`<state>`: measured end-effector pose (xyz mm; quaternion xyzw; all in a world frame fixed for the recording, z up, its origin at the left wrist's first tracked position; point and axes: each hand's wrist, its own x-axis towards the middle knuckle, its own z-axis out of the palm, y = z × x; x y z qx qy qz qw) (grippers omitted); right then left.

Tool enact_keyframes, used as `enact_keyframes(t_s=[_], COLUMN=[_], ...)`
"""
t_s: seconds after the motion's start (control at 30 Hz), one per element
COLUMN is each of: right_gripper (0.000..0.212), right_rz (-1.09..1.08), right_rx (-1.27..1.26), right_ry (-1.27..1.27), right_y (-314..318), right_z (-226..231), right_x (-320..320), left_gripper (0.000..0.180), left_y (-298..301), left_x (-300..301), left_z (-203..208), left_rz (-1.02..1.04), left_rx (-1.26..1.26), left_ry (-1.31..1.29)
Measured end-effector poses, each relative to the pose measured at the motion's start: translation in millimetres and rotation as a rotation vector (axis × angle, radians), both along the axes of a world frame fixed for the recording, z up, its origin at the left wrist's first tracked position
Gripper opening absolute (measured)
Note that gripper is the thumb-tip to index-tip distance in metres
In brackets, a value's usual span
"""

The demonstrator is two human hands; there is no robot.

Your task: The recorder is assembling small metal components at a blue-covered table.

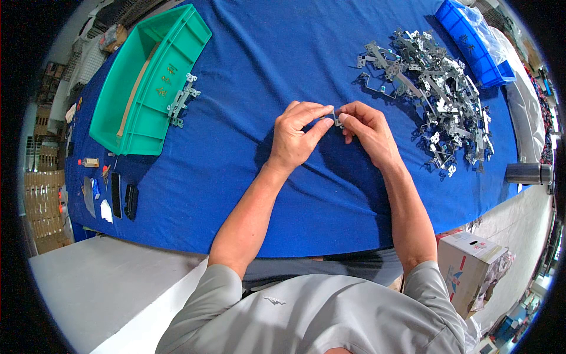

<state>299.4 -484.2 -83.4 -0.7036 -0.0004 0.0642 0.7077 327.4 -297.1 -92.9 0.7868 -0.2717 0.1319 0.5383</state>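
I find the left hand and right hand pinched on a small metal piece, held between them over the blue cloth. I judge slipping the chief risk, given the slight fingertip hold; uneven pressure from the two hands could also bend its thin section.

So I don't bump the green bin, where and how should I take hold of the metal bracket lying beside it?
Probably pinch the metal bracket at its long middle, coming from above and the right with the left hand. It lies lengthwise along the wall of the green bin, so its left side is crowded, while its right side faces blue cloth. Another bracket may overlap it.
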Motion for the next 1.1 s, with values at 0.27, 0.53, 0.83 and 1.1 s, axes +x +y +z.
enact_keyframes(t_s=[0.27,0.53,0.83,1.1], right_gripper=[0.014,0.02,0.02,0.019], right_rz=[-0.265,-0.052,-0.045,-0.058], right_rx=[0.086,-0.13,-0.231,0.0], right_ry=[-0.146,-0.075,-0.047,-0.039], right_y=[2.4,4.8,2.7,-0.6], right_z=[-3.9,2.8,0.3,-7.3], right_x=[1.9,-5.5,-3.8,-0.8], left_gripper=[0.02,0.026,0.024,0.021], left_y=[-3.3,-2.8,-0.7,0.0], left_x=[-1.5,-2.4,-0.5,1.0], left_z=[-5.3,-4.3,-5.4,0.4], left_rz=[-0.044,0.099,0.101,0.02], left_rx=[-0.079,-0.247,-0.162,-0.038], left_ry=[0.058,0.505,0.444,0.007])
